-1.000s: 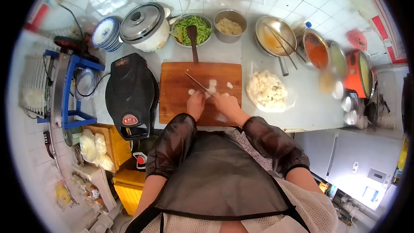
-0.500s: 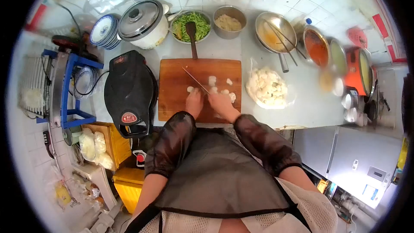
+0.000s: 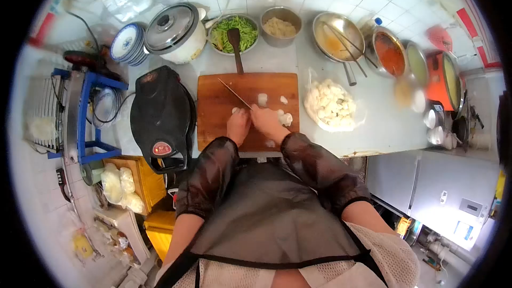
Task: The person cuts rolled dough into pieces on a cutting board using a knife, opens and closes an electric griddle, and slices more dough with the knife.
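A wooden cutting board (image 3: 218,120) lies on the counter in front of me. My right hand (image 3: 268,122) is closed around the handle of a knife (image 3: 233,93), whose thin blade slants up and left across the board. Close beside it, my left hand (image 3: 238,126) rests on the board with curled fingers. A white food piece (image 3: 235,110) peeks out at its fingertips, mostly hidden. More white pieces (image 3: 285,119) lie right of my right hand, and a pale chunk (image 3: 262,99) sits above it. A bag of white pieces (image 3: 330,105) stands right of the board.
A black electric griddle (image 3: 162,117) borders the board on the left. Behind stand a lidded cooker (image 3: 173,32), a bowl of shredded greens (image 3: 248,31) under a dark spatula (image 3: 236,53), a metal pot (image 3: 281,40) and a pan (image 3: 321,29) with chopsticks. Sauce containers (image 3: 389,53) line the right.
My right hand has shifted left and slightly up with the knife, closer to my left hand. The left hand has moved only slightly.
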{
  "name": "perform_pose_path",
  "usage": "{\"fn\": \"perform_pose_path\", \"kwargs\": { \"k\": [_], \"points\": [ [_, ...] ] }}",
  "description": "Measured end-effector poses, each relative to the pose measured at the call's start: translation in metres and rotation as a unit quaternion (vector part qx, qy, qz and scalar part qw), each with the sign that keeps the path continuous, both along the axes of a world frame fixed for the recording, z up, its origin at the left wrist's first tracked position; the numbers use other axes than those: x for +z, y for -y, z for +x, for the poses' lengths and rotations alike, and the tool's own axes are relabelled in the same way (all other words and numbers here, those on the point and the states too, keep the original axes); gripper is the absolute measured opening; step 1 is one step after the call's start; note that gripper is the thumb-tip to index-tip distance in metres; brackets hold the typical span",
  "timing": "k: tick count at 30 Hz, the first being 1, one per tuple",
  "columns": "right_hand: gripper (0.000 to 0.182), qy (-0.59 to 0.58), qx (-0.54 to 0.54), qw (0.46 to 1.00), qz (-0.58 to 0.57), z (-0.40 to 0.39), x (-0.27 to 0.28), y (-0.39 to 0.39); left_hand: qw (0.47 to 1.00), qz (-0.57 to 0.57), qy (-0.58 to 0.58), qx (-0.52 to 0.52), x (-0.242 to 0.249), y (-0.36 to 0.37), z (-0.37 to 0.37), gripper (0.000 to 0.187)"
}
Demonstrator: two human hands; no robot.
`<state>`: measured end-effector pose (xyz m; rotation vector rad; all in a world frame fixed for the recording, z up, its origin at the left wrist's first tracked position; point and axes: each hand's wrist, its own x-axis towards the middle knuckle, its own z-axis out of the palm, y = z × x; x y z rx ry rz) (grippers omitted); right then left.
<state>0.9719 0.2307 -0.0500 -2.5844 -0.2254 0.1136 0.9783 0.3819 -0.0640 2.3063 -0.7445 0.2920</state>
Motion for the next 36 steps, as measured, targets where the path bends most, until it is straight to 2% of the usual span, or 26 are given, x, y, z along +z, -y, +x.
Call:
{"fn": "perform_pose_path", "kwargs": {
  "k": [3,8,10,12,14,15,17,18,19,20,21,23,25,26,27,31,34,36],
  "points": [
    [0.019,0.043,0.010,0.998,-0.044,-0.030,0.033,0.024,0.999,0.013,-0.041,-0.001,-0.009,-0.001,-0.002,0.015],
    [0.018,0.012,-0.073,0.997,-0.019,-0.021,0.014,-0.009,0.999,0.007,-0.045,0.015,-0.010,0.000,-0.002,0.014],
    [0.017,0.012,-0.060,0.998,0.005,-0.008,-0.005,-0.016,0.999,0.021,-0.048,-0.001,-0.004,-0.005,-0.008,0.019],
    [0.017,0.028,-0.050,0.998,0.025,0.003,-0.001,-0.010,0.999,0.029,-0.036,-0.021,0.004,-0.004,0.005,0.023],
    [0.020,0.018,-0.033,0.998,0.052,-0.004,0.006,0.006,0.993,0.113,-0.002,-0.018,0.009,-0.006,0.009,0.029],
    [0.020,0.018,-0.035,0.998,0.052,-0.016,0.013,0.009,0.993,0.112,-0.002,-0.019,0.017,-0.008,0.006,0.029],
    [0.024,0.044,-0.069,0.996,0.045,-0.041,0.027,0.016,0.994,0.090,-0.040,0.041,0.031,-0.012,0.003,0.031],
    [0.024,0.047,-0.070,0.995,0.045,-0.053,0.027,0.020,0.992,0.115,-0.025,0.056,0.030,-0.021,0.001,0.031],
    [0.024,-0.013,-0.051,0.997,0.050,-0.069,0.026,0.021,0.991,0.118,-0.025,0.054,0.028,-0.029,-0.007,0.031],
    [0.024,-0.072,-0.032,0.995,0.055,-0.078,0.025,0.024,0.991,0.080,-0.067,0.085,0.043,-0.032,-0.013,0.030],
    [0.024,-0.073,-0.035,0.995,0.058,-0.082,0.023,0.030,0.987,0.043,-0.109,0.114,0.052,-0.035,-0.017,0.029],
    [0.024,-0.063,0.008,0.998,0.030,-0.084,0.019,0.044,0.990,0.007,-0.104,0.098,0.049,-0.025,-0.016,0.027],
    [0.023,-0.061,-0.006,0.998,0.016,-0.070,0.013,0.063,0.996,-0.030,-0.065,0.048,0.043,-0.001,-0.010,0.027],
    [0.024,-0.021,-0.020,1.000,0.009,-0.060,0.007,0.075,1.000,-0.010,-0.009,0.022,0.036,0.012,-0.003,0.025],
    [0.026,0.021,-0.034,0.999,0.001,-0.049,0.008,0.083,1.000,-0.011,-0.007,0.022,0.025,0.022,-0.001,0.025],
    [0.023,0.036,0.002,0.999,-0.037,-0.025,0.018,0.100,0.999,0.002,0.010,-0.032,-0.005,0.037,-0.009,0.018],
    [0.021,0.052,0.024,0.997,-0.051,-0.028,0.020,0.090,0.998,-0.052,-0.022,-0.025,-0.011,0.031,-0.016,0.016],
    [0.019,0.025,0.034,0.999,-0.003,-0.042,0.041,0.083,0.990,-0.056,-0.106,0.070,-0.010,0.032,-0.016,0.011]
  ]
}}
